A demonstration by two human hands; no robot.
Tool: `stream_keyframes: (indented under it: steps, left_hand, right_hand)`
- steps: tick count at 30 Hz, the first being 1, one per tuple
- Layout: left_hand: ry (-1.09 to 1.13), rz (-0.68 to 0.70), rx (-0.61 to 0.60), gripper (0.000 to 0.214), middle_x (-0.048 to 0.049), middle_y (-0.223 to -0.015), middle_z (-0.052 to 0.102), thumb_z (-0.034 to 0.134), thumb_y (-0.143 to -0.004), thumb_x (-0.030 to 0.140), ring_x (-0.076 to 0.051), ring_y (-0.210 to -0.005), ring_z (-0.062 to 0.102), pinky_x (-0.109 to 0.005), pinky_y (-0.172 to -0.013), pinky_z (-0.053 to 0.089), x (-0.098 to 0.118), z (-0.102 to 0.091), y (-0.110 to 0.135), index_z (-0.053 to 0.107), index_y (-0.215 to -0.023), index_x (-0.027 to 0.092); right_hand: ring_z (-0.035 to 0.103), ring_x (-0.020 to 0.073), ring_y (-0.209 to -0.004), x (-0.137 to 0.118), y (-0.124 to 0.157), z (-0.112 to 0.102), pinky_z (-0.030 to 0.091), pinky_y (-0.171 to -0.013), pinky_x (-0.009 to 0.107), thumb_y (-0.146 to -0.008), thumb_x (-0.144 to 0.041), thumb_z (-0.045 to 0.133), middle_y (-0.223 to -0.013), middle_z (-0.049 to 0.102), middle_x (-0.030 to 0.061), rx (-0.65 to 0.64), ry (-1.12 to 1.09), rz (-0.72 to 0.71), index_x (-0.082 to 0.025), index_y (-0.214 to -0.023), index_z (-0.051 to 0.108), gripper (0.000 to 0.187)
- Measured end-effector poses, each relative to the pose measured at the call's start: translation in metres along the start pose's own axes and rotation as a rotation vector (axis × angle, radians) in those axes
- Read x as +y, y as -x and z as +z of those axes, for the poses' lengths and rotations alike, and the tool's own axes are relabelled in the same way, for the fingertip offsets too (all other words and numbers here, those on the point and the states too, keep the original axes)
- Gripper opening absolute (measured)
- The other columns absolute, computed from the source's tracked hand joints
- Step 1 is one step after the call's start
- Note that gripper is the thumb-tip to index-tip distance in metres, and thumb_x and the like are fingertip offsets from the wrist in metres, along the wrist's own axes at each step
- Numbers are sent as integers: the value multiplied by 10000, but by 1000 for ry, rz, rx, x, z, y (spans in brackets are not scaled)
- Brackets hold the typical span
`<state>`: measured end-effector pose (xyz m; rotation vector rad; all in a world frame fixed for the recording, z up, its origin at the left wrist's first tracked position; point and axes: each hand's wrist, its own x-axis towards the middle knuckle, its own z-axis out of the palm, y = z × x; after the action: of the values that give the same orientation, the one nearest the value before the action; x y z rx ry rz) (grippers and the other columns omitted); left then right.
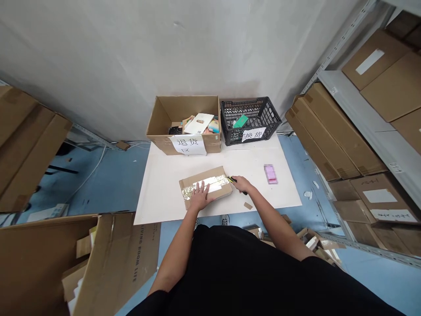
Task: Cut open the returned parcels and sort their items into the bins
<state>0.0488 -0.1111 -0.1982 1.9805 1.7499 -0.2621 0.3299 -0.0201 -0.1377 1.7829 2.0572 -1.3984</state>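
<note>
A flat cardboard parcel (213, 179) sealed with clear tape and bearing a white label lies on the white table (164, 184). My left hand (199, 196) rests flat on the parcel's near left part, fingers spread. My right hand (242, 184) is closed round a yellow and black utility knife (232, 179), whose tip touches the parcel's right end at the tape line.
An open cardboard box (184, 120) with a paper sign holds several items at the table's back. A black plastic crate (251, 119) with a sign stands beside it. A small pink object (270, 174) and a cardboard scrap (247, 205) lie to the right. Stacked cartons and shelving flank both sides.
</note>
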Motion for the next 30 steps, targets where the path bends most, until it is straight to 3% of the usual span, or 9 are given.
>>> stream_keyframes:
  steps: [7, 9, 12, 14, 17, 21, 23, 26, 30]
  left_hand:
    - [20, 0, 6, 944, -47, -1800, 34, 447, -943, 793, -369, -1652, -18, -557, -1318, 126, -5, 0, -2, 198, -1710, 302]
    - [36, -30, 26, 932, -44, -1802, 40, 439, -948, 784, -360, -1654, -18, -547, -1321, 125, -8, -1, -4, 199, -1709, 303]
    - [60, -175, 93, 952, -82, -1800, 37, 390, -950, 796, -378, -1651, -9, -562, -1314, 147, -11, -6, -10, 193, -1711, 261]
    - [85, -321, 134, 990, -117, -1797, 40, 343, -939, 822, -409, -1644, 15, -595, -1297, 179, -14, -13, -17, 178, -1712, 226]
    - [129, -473, 130, 1004, -144, -1792, 76, 276, -934, 837, -442, -1630, 82, -641, -1256, 252, -20, -29, -26, 176, -1710, 207]
    - [167, -458, 127, 773, -98, -1766, 249, 205, -1021, 685, -417, -1583, 256, -631, -1200, 352, -42, -49, -25, 341, -1659, 270]
    - [152, -440, 192, 667, -88, -1732, 338, 250, -1050, 570, -379, -1554, 318, -584, -1202, 371, -61, -55, -17, 399, -1628, 273]
    - [104, -460, 223, 745, -98, -1753, 283, 430, -999, 580, -379, -1594, 238, -551, -1223, 352, -90, -57, -2, 314, -1665, 268]
    - [83, -483, 126, 950, -116, -1774, 213, 516, -935, 694, -400, -1609, 211, -507, -1263, 287, -107, -52, 6, 180, -1708, 255]
  right_hand:
    - [559, 117, -375, 52, 24, 35, 443, -445, 199, -974, -303, 613, -605, 626, -66, -33, -464, -2, -209, -1252, 635, 294]
    - [589, 135, -395, 72, 27, 52, 467, -439, 212, -958, -367, 638, -614, 655, -44, 110, -672, 58, -199, -1154, 632, 258]
    - [646, 174, -440, 97, 27, 79, 482, -436, 223, -937, -483, 665, -545, 613, -36, 419, -845, 310, -221, -931, 560, 282]
    - [694, 204, -497, 108, 20, 92, 501, -454, 233, -911, -540, 688, -530, 600, -24, 479, -896, 403, -237, -852, 516, 353]
    - [774, 238, -708, 118, 3, 99, 584, -585, 274, -900, -574, 672, -708, 722, 60, 456, -905, 346, -210, -873, 568, 380]
    - [732, 260, -1142, 127, -18, 90, 604, -903, 349, -921, -474, 580, -1194, 758, 151, 547, -751, 398, -169, -1230, 642, 438]
    - [646, 287, -1308, 128, -24, 89, 547, -1052, 408, -905, -404, 568, -1389, 669, 193, 579, -719, 459, -162, -1407, 574, 558]
    - [529, 326, -1443, 114, -31, 102, 425, -1203, 462, -885, -344, 568, -1534, 546, 229, 603, -634, 468, -121, -1521, 490, 679]
    - [468, 303, -1495, 51, -55, 140, 363, -1248, 431, -893, -362, 598, -1560, 544, 167, 514, -535, 210, -156, -1560, 451, 713]
